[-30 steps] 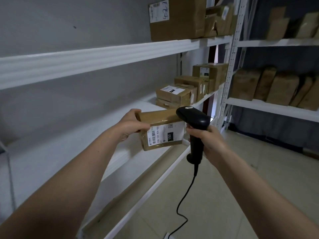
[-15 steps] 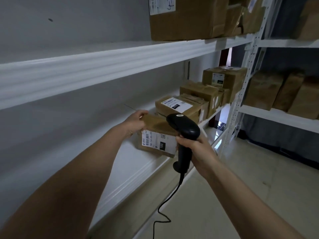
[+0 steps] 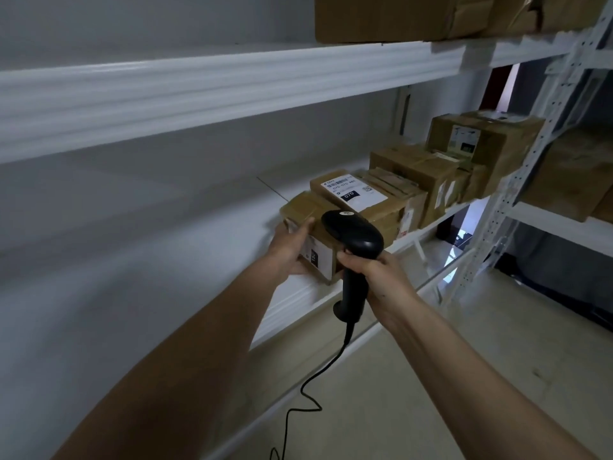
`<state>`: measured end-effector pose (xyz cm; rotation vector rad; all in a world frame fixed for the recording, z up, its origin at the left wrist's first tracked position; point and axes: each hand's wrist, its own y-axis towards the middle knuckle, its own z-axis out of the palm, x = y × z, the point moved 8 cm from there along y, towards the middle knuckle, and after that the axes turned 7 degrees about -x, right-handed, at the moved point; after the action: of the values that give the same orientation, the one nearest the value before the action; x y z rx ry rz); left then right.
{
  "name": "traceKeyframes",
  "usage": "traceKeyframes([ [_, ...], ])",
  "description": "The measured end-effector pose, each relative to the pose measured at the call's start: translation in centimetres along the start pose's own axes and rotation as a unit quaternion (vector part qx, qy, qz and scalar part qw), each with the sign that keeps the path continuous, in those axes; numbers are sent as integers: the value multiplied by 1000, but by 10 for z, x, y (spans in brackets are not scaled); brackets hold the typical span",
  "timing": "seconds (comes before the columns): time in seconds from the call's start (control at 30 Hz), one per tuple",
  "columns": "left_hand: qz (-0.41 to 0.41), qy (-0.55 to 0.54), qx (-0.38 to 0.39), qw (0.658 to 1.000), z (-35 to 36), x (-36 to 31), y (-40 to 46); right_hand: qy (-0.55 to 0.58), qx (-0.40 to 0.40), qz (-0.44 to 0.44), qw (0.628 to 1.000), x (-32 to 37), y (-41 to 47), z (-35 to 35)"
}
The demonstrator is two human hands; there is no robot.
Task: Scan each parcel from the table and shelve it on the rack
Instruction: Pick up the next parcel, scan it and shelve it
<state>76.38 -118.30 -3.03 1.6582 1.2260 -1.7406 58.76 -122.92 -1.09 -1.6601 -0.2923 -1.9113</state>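
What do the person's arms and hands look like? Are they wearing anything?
Both arms are bare right down to the picture's lower edge: no sleeves show. The left hand and right hand wear no gloves, and no watch, bracelet or ring shows on the wrists and fingers in view.

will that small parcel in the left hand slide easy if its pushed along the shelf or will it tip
Likely slides: the parcel is a low, flat-sided carton on a smooth white shelf. Probably light, since the left hand manages it alone. Tipping seems unlikely.
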Motion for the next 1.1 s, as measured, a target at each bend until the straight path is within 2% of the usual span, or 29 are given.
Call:
traceKeyframes([
  [0.1, -1, -36, -3, 999, 13, -4, -2, 1, 4, 2, 1000, 2, 4, -5],
  [0.3, -12, -38, 0, 999, 12, 0, -2, -2, 20, 0, 1000, 4, 5, -12],
  [0.4, 3, 13, -55, 998, -9, 8, -4, -10, 34, 3, 999, 0, 2, -7],
  [0.47, 42, 67, -98, 992, -30, 11, -10, -9, 52, 11, 999, -4, -3, 4],
  [0.53, 107, 187, -133, 967, -54, 11, -20, -7, 74, 28, 997, -12, -10, 21],
  [0.63, 156, 401, -179, 885, -91, 13, -41, -7, 117, 51, 992, -25, -29, 54],
  [0.7, 153, 472, -209, 843, -119, 19, -60, -10, 154, 64, 986, -36, -47, 80],
  [0.73, 152, 484, -221, 833, -134, 22, -70, -15, 171, 69, 983, -41, -57, 92],
  [1.1, 87, 465, -225, 852, -294, 116, -224, -54, 328, 121, 936, -122, -209, 232],
])
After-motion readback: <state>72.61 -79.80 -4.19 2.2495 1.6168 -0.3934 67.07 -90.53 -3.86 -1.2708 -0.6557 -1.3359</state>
